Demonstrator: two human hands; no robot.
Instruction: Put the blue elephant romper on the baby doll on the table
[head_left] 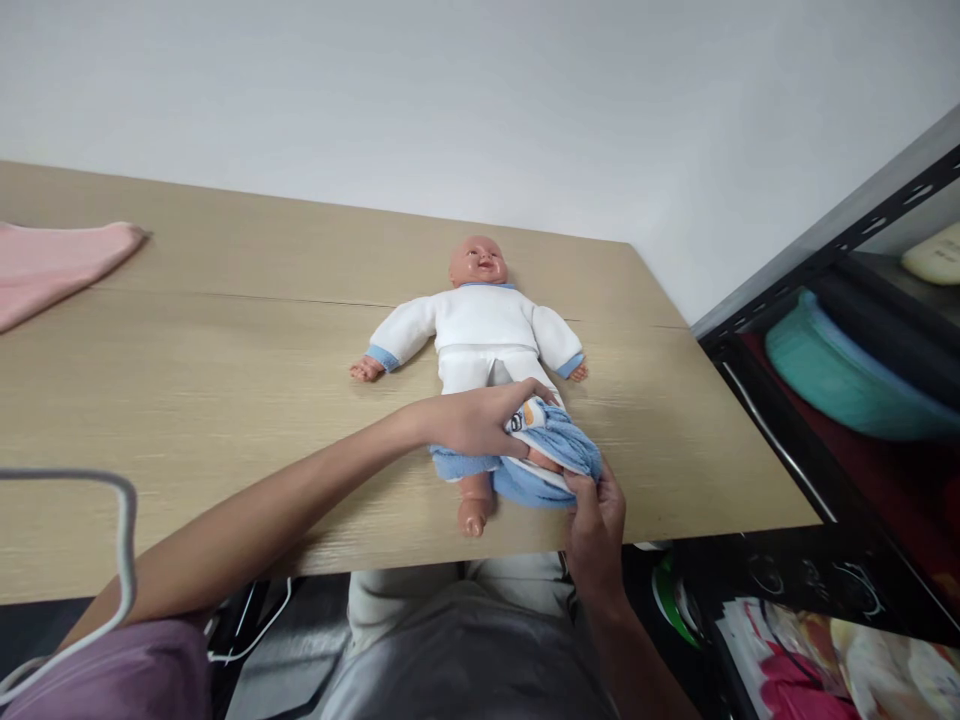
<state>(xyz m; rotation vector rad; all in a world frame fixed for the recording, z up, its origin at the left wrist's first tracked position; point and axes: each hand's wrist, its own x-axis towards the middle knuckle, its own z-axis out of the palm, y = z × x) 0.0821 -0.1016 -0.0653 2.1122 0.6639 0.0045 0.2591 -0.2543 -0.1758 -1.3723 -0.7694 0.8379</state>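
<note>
One baby doll (480, 325), supine mid-bench (225, 350), head toward 12 o'clock. One pair of blue trousers (559, 445), bunched round its legs at 6 o'clock; likely soft, light and stretchy, best gripped at the waistband. The left hand (472, 420) is clenched on the waistband; the right hand (596, 520) pinches the bunched cloth.

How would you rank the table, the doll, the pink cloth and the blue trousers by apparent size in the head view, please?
1. table
2. doll
3. pink cloth and blue trousers: they look alike; the cloth is cut off at the frame edge, the trousers are bunched, so unranked.
</note>
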